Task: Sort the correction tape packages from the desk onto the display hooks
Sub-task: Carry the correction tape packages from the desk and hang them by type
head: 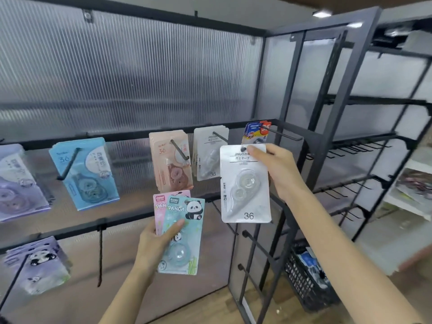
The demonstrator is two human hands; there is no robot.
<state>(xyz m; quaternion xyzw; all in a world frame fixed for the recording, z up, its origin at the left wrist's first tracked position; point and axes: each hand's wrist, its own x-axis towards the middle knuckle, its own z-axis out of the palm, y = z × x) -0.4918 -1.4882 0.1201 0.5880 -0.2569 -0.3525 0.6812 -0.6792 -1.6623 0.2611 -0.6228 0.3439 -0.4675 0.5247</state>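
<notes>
Rack: I see a tall black metal display rack (pixel 287 127) with thin hooks and ribbed clear panels.
Hung packs: blue, pink and white correction tape packs hang on the hooks.
Right hand (pixel 278 169): pinches the top of a white plastic correction tape pack marked 36 (pixel 245 183), up near the white hung packs (pixel 208 153).
Left hand (pixel 152 244): grips 2 panda packs, 1 mint green (pixel 184 230), 1 pink (pixel 159 206), low in front of the rack.

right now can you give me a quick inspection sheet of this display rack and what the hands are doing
surface: ribbed panel with black rails; desk not in view
job's things: white package held up by its hang hole, not hooked; matching white stack hangs behind; two panda packages held low
clutter: black crate on the floor
grippers: right hand pinches the white package top; left hand grips the panda packages
cables: nothing seen
surroundings: side rack with bare hooks
</notes>
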